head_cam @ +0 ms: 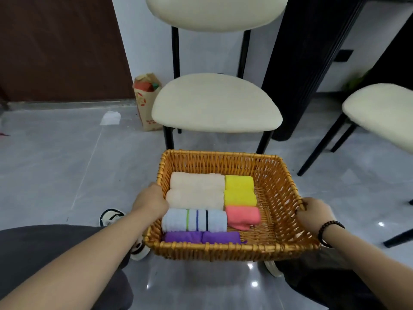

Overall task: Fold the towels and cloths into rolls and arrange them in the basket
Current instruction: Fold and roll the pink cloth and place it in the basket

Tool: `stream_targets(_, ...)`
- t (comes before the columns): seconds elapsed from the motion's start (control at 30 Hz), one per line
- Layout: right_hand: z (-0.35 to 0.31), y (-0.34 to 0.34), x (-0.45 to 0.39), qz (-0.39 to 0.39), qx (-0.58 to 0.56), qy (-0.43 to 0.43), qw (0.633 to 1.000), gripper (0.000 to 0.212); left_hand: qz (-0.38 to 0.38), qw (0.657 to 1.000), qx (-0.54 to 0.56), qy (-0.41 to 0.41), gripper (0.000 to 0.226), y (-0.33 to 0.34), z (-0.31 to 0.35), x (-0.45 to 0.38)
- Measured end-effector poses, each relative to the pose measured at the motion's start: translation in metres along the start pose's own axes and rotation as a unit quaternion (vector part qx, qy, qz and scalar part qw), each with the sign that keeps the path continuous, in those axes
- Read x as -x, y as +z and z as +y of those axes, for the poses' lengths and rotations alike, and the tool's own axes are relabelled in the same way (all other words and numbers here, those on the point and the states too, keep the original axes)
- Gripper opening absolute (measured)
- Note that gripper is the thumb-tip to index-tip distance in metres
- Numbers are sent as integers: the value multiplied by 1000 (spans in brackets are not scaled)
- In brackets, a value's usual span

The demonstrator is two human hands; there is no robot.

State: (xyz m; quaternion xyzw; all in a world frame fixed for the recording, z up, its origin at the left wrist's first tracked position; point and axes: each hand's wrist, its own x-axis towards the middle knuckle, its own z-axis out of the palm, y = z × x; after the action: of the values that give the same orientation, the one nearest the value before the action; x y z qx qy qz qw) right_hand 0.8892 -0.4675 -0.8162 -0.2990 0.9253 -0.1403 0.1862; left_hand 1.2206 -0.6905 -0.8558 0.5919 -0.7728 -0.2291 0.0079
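The rectangular woven wicker basket point(279, 182), honey-brown with a braided rim, sits low in the middle of the view, held above the glossy grey tiled floor point(55, 166). Its open top faces up and its far side points toward 12 o'clock, at the cream padded chair with black metal legs point(214, 104).

The left hand point(150, 201) grips the rim at 9 o'clock, fingers curled over the edge into the basket. The right hand point(312, 214), with a dark beaded bracelet at the wrist, curls round the rim at 3 o'clock.

Inside, every roll lies with its long axis running 9 to 3. Two plush cream towel rolls point(196, 190) fill the far left, touching the ribbed white towel roll with green, blue and black stripes point(194, 220) just nearer. Two purple cloth rolls point(201, 237) lie end to end against the near wall. To the right sit two fuzzy yellow cloth rolls point(239, 190), then a coral-pink cloth roll point(243, 217). The right third shows bare weave.

A printed brown paper bag point(146, 101) stands at 11 o'clock.
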Motion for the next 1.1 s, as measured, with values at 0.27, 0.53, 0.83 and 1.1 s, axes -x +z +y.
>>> stream_targets(0.27,-21,-78,24,68,-20,-33,997,23,8,999,-16,42,6,-80,48,35)
stream_targets(0.53,-69,-170,28,120,-34,-80,989,24,90,996,-4,29,14,-190,91,65)
stream_targets(0.83,-122,-237,3,163,-28,-86,982,26,121,992,14,20,18,-260,118,57)
stream_targets(1.1,-179,-253,-52,173,-62,-101,978,25,138,989,45,9,19,-297,142,2)
